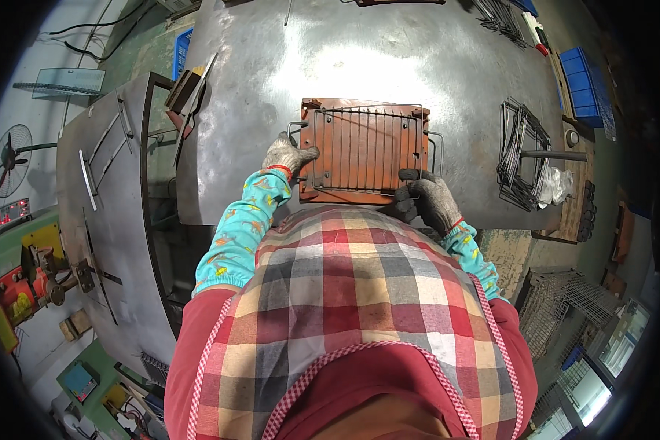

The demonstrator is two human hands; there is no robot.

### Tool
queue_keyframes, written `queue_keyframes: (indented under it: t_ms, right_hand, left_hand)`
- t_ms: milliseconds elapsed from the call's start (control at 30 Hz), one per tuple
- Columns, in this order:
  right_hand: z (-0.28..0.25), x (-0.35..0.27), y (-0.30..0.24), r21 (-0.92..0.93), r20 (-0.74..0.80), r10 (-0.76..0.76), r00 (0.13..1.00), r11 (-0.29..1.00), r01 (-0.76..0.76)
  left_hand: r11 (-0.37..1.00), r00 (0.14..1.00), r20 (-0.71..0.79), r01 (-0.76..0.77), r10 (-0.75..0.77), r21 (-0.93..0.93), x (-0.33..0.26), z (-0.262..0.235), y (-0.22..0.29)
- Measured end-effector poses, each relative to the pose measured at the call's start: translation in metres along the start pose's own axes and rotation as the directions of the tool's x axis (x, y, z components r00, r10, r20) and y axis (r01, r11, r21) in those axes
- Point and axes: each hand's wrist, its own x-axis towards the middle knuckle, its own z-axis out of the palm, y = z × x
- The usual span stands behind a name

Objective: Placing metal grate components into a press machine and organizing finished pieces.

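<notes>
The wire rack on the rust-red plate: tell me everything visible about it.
The wire rack is a thin metal grid of parallel rods inside a rectangular frame, with a looped handle at each end. It lies flat on a rust-red jig plate on the grey steel table. The gloved left hand presses its left end; the gloved right hand grips its near right corner.

One head-worn fisheye view is looking steeply down from above the person's chest, facing forward over the grey metal surface (389, 59) — close in, forearms entering from the lower frame, straight edges bending toward the dark rim.
</notes>
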Motion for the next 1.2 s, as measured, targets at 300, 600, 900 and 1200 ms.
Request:
queue_keyframes:
  t_ms: [300, 600, 900, 1200]
  right_hand:
    - [-0.047, 0.037, -0.011, -0.957, -0.255, -0.564, 0.785, 0.266, -0.119]
    - [-0.046, 0.097, -0.028, -0.862, -0.463, -0.406, 0.788, 0.413, -0.294]
    - [-0.019, 0.129, -0.084, -0.928, -0.348, -0.579, 0.738, 0.1, -0.358]
    - [0.142, 0.148, 0.061, -0.792, 0.476, -0.405, 0.78, 0.188, 0.581]
  left_hand:
    - [0.998, 0.999, 0.01, -0.036, 0.035, 0.058, -0.001, 0.0, 0.003]
    - [0.999, 0.998, -0.059, -0.035, 0.035, -0.006, -0.001, 0.007, 0.004]
    - [0.985, 0.982, -0.139, -0.143, 0.128, -0.101, 0.014, 0.023, -0.018]
    - [0.842, 0.86, -0.413, -0.442, 0.3, -0.309, -0.002, 0.08, -0.118]
